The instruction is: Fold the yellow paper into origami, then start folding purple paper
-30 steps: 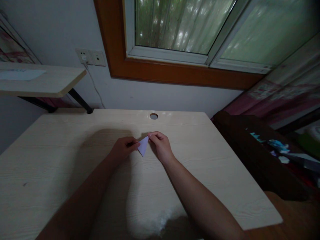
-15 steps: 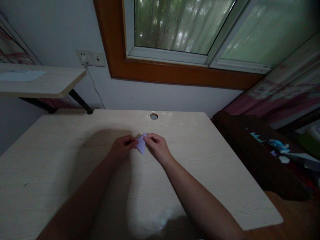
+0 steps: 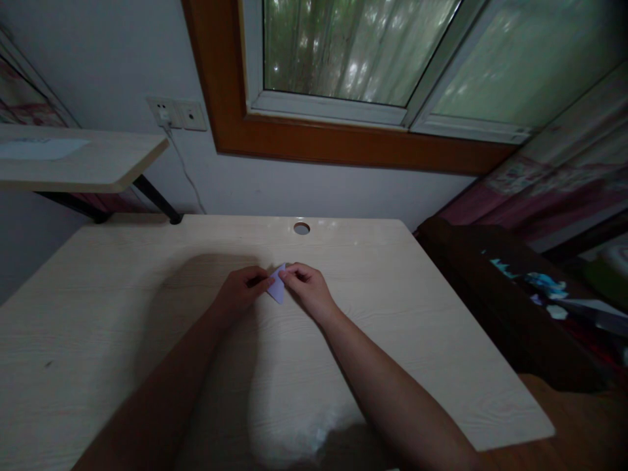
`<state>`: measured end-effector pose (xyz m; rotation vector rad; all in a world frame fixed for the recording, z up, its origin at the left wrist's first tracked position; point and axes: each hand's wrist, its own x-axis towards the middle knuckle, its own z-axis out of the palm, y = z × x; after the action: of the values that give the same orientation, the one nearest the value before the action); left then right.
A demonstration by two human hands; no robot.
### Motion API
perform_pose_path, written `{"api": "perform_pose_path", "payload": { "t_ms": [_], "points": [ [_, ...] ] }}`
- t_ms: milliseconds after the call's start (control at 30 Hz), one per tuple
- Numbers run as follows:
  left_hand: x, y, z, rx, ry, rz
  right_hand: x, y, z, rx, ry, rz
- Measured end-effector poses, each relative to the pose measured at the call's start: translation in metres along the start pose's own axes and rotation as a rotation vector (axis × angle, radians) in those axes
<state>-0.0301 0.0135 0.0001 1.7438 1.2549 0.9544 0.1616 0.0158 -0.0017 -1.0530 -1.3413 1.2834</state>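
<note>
A small folded piece of light purple paper (image 3: pixel 277 291), pointed at its top and bottom, is held between my two hands over the far middle of the desk. My left hand (image 3: pixel 241 291) pinches its left edge between thumb and fingers. On the other side, my right hand (image 3: pixel 310 286) grips the upper right edge with thumb and forefinger. The fingertips cover parts of the paper, so its full fold pattern is hidden.
The pale wooden desk (image 3: pixel 392 327) has a round cable hole (image 3: pixel 301 228) near its back edge. At the left rises a shelf (image 3: pixel 122 154) on black legs. A dark wooden chest (image 3: pixel 500 288) with scattered scraps stands right of the desk, and a window (image 3: pixel 343 59) is ahead.
Both thumbs have shifted slightly on the purple paper, the left one further onto it. Less of the paper shows between my hands. My arms stay nearly in place.
</note>
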Motion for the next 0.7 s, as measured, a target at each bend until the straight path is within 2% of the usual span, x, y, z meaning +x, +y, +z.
{"api": "perform_pose_path", "payload": {
  "t_ms": [200,500,600,700],
  "points": [
    [-0.0012,0.0058,-0.0006,0.033,-0.047,-0.032,0.0009,0.0009,-0.0008,0.020,0.031,-0.019],
    [-0.0025,0.0062,-0.0004,0.079,-0.093,-0.035,0.0047,0.0031,-0.0040,0.135,0.170,-0.026],
    [-0.0027,0.0044,-0.0005,0.050,-0.075,-0.045,0.0049,0.0025,-0.0037,0.145,0.186,-0.041],
    [-0.0018,0.0030,-0.0008,-0.001,-0.023,-0.072,0.0034,0.0003,-0.0027,0.086,0.140,-0.065]
  ]
}}
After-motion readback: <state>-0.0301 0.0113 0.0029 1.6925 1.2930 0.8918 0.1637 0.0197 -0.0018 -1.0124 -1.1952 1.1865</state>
